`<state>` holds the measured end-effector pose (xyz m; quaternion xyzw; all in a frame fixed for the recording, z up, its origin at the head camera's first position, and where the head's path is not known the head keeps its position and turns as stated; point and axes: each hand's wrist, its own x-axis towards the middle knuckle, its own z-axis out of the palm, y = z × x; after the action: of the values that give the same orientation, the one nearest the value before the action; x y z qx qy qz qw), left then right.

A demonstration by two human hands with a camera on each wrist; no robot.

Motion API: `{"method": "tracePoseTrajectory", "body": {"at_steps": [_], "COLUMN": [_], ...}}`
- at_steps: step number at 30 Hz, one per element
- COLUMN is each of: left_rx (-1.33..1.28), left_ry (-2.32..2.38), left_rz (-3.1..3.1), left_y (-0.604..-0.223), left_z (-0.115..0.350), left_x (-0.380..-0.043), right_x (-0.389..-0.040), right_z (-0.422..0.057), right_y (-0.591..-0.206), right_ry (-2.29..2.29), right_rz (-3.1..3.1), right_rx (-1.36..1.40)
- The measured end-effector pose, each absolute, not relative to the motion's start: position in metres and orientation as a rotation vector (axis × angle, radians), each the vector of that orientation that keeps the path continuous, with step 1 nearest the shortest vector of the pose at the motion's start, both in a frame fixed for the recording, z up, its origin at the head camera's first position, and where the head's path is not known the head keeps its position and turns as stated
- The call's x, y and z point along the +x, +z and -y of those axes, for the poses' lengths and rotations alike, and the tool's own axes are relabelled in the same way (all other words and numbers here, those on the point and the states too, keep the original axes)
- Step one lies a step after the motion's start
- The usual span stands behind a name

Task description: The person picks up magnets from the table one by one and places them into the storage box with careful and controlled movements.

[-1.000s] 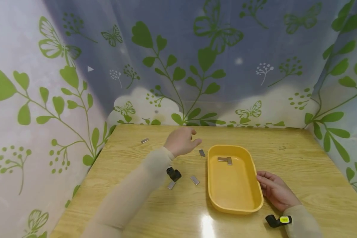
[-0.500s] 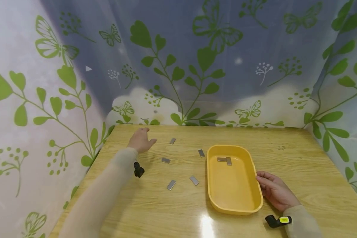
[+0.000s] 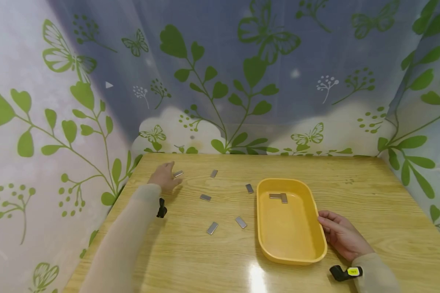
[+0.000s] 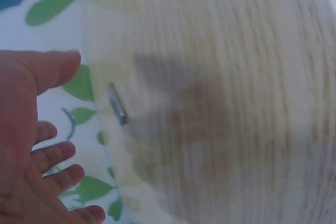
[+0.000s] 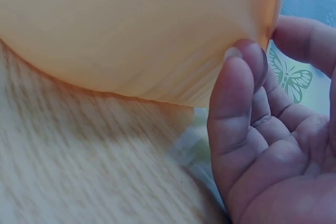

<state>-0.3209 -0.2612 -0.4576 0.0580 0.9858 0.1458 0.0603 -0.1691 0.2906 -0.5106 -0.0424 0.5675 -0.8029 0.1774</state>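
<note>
At the far left of the table, my left hand [image 3: 164, 178] reaches with fingers spread beside a small metal bar [image 3: 178, 173]. In the left wrist view, this bar [image 4: 117, 103] lies on the wood, apart from the thumb and fingers. The thumb and fingers of my right hand [image 3: 342, 236] pinch the right side of a yellow plastic tray [image 3: 291, 259]. The right wrist view shows those fingers [image 5: 231, 114] at the tray wall [image 5: 131, 40]. Two metal bars [image 3: 284, 198] lie touching inside the tray, toward its far end.
Several more metal bars lie scattered left of the tray: one near its rim [image 3: 249, 189], others around the middle [image 3: 205, 197] and nearer the front [image 3: 212, 228]. The wooden table [image 3: 381, 195] ends at a patterned curtain [image 3: 220, 81] behind and at the sides.
My left hand has moved left across the table, uncovering bars in the middle and coming beside the far-left bar. The right hand keeps its hold on the tray.
</note>
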Motion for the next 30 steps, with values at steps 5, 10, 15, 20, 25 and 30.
{"method": "tracePoseTrajectory", "body": {"at_steps": [5, 10, 15, 20, 25, 30], "left_rx": [0.181, 0.164, 0.157, 0.19, 0.217, 0.211], "left_ry": [0.408, 0.331, 0.319, 0.342, 0.346, 0.317], "left_rz": [-2.937, -2.916, -2.927, -2.949, -2.961, -2.939], "left_y": [-0.464, -0.471, -0.478, -0.485, -0.49, -0.492], "left_z": [0.261, 0.26, 0.261, 0.26, 0.257, 0.251], "left_x": [-0.322, -0.324, -0.328, -0.334, -0.336, -0.336], "right_x": [-0.169, -0.168, -0.168, -0.169, -0.169, -0.169], "right_z": [-0.291, -0.289, -0.289, -0.289, -0.29, -0.29], "right_y": [-0.514, -0.515, -0.514, -0.512, -0.511, -0.511], "right_ry": [-2.28, -2.275, -2.264, -2.262, -2.252, -2.247], "right_rz": [-1.594, -1.604, -1.619, -1.641, -1.66, -1.671], "right_rx": [-0.138, -0.142, -0.126, -0.115, -0.088, -0.081]}}
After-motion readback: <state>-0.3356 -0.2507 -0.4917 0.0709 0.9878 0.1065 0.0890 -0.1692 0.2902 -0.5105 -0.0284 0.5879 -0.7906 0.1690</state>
